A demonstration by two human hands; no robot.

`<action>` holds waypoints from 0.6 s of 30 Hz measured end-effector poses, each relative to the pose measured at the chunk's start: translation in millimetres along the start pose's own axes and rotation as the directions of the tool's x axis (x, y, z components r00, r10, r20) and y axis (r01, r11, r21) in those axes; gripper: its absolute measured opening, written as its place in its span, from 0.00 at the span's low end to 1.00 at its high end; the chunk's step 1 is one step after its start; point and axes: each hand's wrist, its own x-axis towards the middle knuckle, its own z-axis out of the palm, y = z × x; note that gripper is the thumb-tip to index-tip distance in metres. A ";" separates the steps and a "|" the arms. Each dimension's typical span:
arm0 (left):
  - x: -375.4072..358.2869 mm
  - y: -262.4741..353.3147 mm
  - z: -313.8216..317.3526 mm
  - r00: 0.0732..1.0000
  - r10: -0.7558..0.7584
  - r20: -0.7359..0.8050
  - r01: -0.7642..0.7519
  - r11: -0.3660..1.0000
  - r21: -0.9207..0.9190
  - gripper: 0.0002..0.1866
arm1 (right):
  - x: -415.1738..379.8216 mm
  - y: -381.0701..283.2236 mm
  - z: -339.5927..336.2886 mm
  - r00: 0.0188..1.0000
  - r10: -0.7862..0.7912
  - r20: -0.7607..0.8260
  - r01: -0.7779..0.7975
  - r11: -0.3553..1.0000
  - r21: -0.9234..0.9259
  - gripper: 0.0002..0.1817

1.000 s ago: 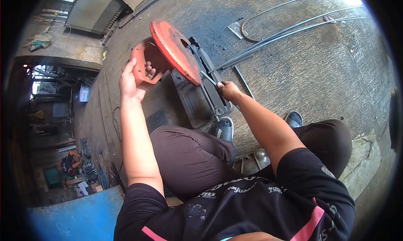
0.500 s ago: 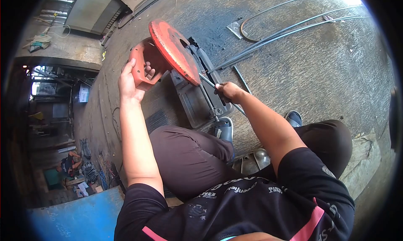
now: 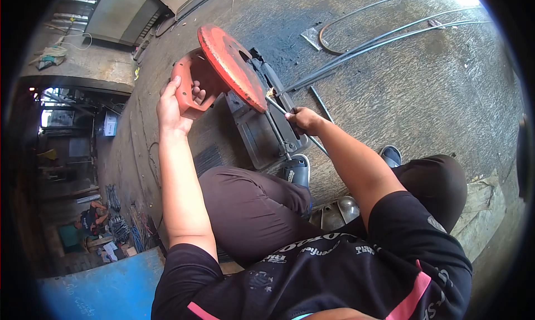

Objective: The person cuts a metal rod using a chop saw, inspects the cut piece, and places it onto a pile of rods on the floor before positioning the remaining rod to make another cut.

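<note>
My left hand is closed around the red D-shaped handle of a cut-off saw. The saw's round red blade guard tilts over its grey base on the ground. My right hand grips a thin metal rod, whose far end reaches the saw beside the guard's lower edge. Small bright sparks show at that end. The guard hides most of the cutting disc.
Long metal rods curve across the floor beyond the saw, and a short rod lies near my right hand. My shoe is close to the base. Another person is at far left, near bundles of rods and a blue panel.
Yellow sparks now show where the rod meets the saw. The handle and guard are almost where they were, perhaps slightly lower. Both hands keep their grips.
</note>
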 end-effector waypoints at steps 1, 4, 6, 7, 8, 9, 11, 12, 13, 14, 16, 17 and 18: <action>-0.3 0.1 0.3 1.000 0.004 0.002 -0.004 1.000 0.004 0.22 | 0.2 -1.3 -0.3 1.000 0.000 0.000 0.000 1.000 0.000 0.16; -0.9 0.1 1.3 1.000 0.007 0.002 -0.007 1.000 0.005 0.21 | -0.2 -4.0 0.6 0.998 -0.001 -0.064 -0.005 0.995 -0.096 0.18; 0.4 -0.4 1.1 1.000 0.007 -0.013 -0.007 1.000 0.009 0.21 | -1.3 -5.0 3.7 0.993 -0.034 -0.114 0.021 0.993 -0.117 0.20; 0.9 -0.6 0.6 1.000 0.007 -0.026 -0.006 1.000 0.013 0.20 | -3.9 -6.8 5.5 0.993 -0.034 -0.113 0.021 0.993 -0.117 0.20; 1.3 -0.4 0.0 1.000 0.008 -0.026 -0.007 1.000 0.013 0.20 | -6.5 -9.1 6.4 0.992 -0.027 -0.124 0.011 0.991 -0.131 0.20; 1.5 -0.5 -0.6 1.000 0.014 -0.020 -0.013 1.000 0.022 0.20 | -8.9 -11.7 7.0 0.991 -0.020 -0.136 0.000 0.989 -0.147 0.20; 2.3 -1.7 -2.1 1.000 0.018 -0.013 -0.018 0.999 0.031 0.21 | -3.4 -5.6 4.9 0.989 -0.038 -0.145 0.014 0.986 -0.164 0.20; 2.8 -1.9 -2.8 1.000 0.016 -0.010 -0.016 0.999 0.027 0.21 | -0.8 -3.0 2.6 0.987 -0.057 -0.153 0.029 0.983 -0.181 0.20; 3.2 -1.8 -3.2 1.000 0.014 -0.006 -0.014 1.000 0.024 0.21 | -1.3 -3.9 0.1 0.986 -0.058 -0.154 0.030 0.983 -0.181 0.20; 3.5 -1.7 -3.7 1.000 0.015 -0.004 -0.015 1.000 0.024 0.21 | -1.9 -4.9 -2.8 0.989 -0.048 -0.138 0.024 0.985 -0.171 0.20; 3.3 -1.6 -3.4 1.000 0.015 0.000 -0.015 0.999 0.030 0.21 | -3.3 -5.2 -8.0 0.992 -0.039 -0.123 0.019 0.987 -0.162 0.21; 2.9 -1.5 -2.7 1.000 0.016 0.002 -0.016 0.999 0.029 0.21 | -3.8 -4.8 -10.4 0.998 -0.038 -0.056 0.032 0.994 -0.104 0.20; 2.1 -1.3 -2.3 1.000 0.016 0.003 -0.017 0.999 0.033 0.21 | -3.9 -4.3 -11.9 0.999 -0.040 0.012 0.040 0.998 -0.044 0.20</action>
